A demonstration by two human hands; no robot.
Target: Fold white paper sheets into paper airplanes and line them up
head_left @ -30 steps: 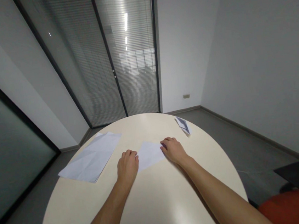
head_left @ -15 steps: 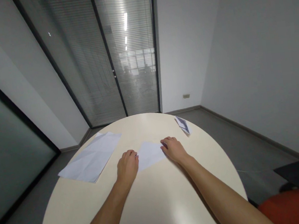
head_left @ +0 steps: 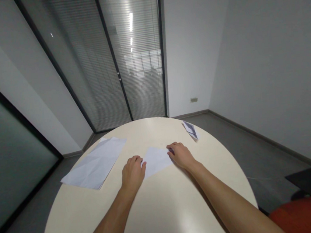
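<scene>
Both hands [head_left: 133, 172] press folded paper [head_left: 156, 160] flat.

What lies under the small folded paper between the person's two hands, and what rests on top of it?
The folded paper lies flat on the table. The left hand and right hand press its edges with their fingers. Whatever is beneath the sheet or inside its folds is covered.

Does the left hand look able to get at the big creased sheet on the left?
Probably yes: the left hand rests by the small paper, and only bare table lies between it and the creased sheet.
</scene>
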